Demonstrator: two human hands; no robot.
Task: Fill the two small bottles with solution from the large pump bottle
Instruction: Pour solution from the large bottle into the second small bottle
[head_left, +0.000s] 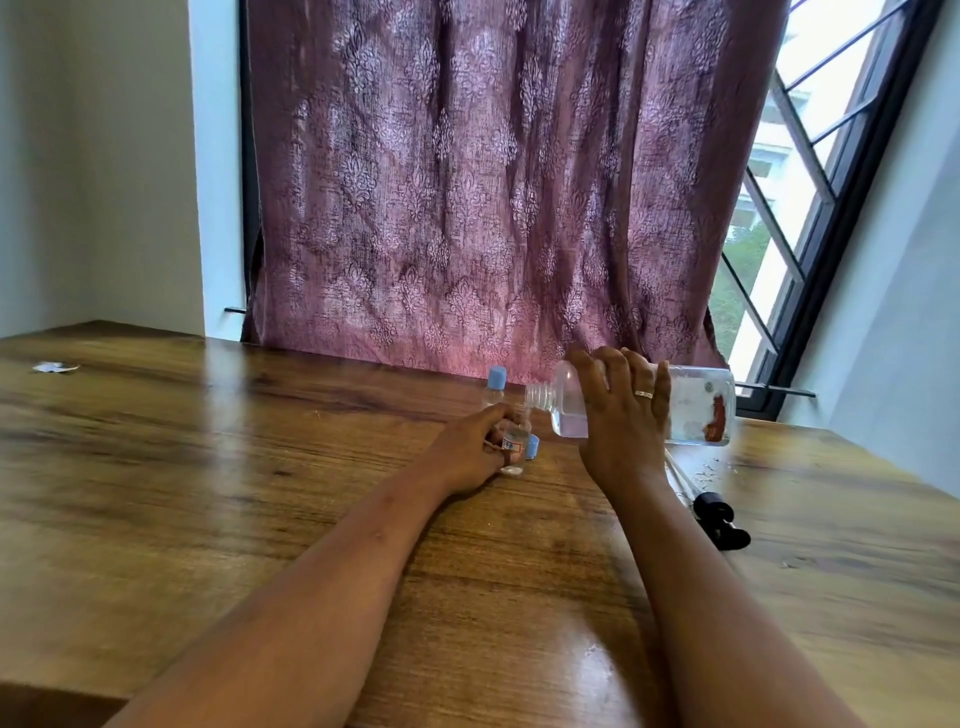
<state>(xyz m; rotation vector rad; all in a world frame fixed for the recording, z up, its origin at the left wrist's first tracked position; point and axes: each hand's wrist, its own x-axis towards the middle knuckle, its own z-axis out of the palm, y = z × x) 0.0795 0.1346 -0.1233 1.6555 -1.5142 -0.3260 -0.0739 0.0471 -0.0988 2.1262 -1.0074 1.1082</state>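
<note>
Gripping the tipped large bottle (698, 405), the right hand (623, 415) holds its neck seemingly over the small bottle (513, 441) the left hand (467, 457) pinches.

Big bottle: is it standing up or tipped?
Tipped: the right hand holds the big bottle sideways, open neck toward the small bottle in the left hand.

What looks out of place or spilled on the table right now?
The pump head lies loose on the table, off the large bottle. Small flecks are scattered beside it; no clear spill shows. A scrap lies far left.
</note>
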